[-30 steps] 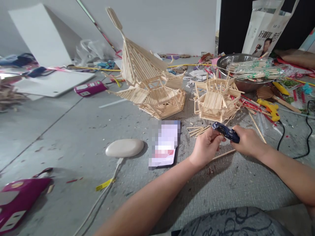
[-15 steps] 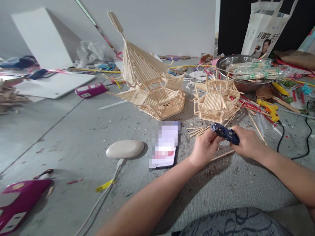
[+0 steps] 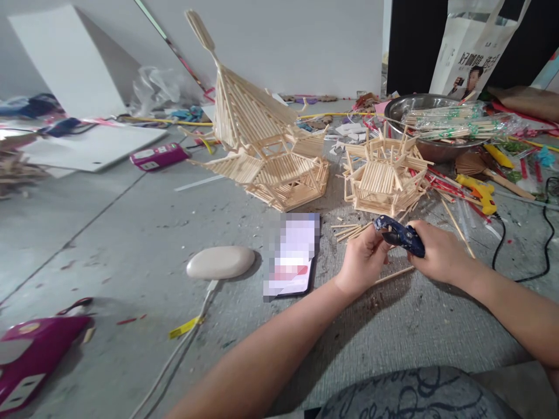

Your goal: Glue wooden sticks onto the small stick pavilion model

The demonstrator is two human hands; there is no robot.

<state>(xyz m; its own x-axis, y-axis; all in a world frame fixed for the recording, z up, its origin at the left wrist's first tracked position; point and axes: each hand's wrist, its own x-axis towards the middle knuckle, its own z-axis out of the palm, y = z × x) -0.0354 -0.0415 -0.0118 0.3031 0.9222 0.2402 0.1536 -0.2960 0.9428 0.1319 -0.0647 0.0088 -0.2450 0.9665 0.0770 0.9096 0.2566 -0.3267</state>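
Observation:
My right hand (image 3: 432, 250) is wrapped around dark blue, speckled hand cutters (image 3: 404, 237), their jaws pointing left. Close against the jaws, my left hand (image 3: 364, 256) is closed in a pinch; whatever lies between its fingers is hidden. A thin wooden stick (image 3: 395, 275) shows just below both hands. Several cut sticks (image 3: 349, 230) lie on the floor beyond the left hand. Behind the hands stands a small six-sided stick frame (image 3: 379, 180). To its left is a larger stick model (image 3: 283, 174) with a tall pointed roof (image 3: 248, 110) tilted on it.
A phone (image 3: 290, 256) lies left of my hands, beside a beige oval device (image 3: 220, 262) on a cable. A yellow glue gun (image 3: 478, 192) rests at right. Behind it, a metal bowl (image 3: 406, 107) holds bagged sticks. Purple power strips (image 3: 41, 361) lie at left.
The view has shifted slightly. Between the cutters' handle and jaws a dark blade shows a little more clearly; both hands keep nearly the same place and grip.

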